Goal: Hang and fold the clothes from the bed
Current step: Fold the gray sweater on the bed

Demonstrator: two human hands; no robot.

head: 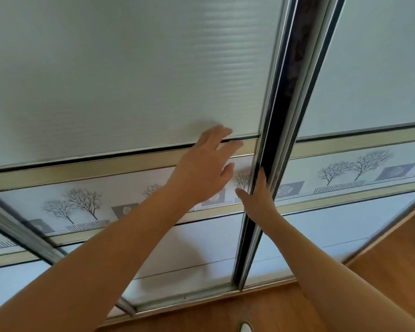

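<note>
A wardrobe with frosted sliding doors fills the head view. My left hand (pixel 207 167) lies flat, fingers spread, against the left sliding door (pixel 130 80) near its cream crossbar. My right hand (pixel 258 195) has its fingers hooked around that door's metal edge frame (pixel 266 140), at a narrow dark gap (pixel 288 92) between the two doors. The right sliding door (pixel 374 68) stands beside the gap. No clothes or bed are in view; the wardrobe's inside is too dark to see.
A band printed with bare trees (pixel 82 204) runs across both doors. Wooden floor (pixel 381 255) lies below and to the right. A floor track (pixel 189 298) runs along the doors' base. A white shoe tip (pixel 246 328) shows at the bottom edge.
</note>
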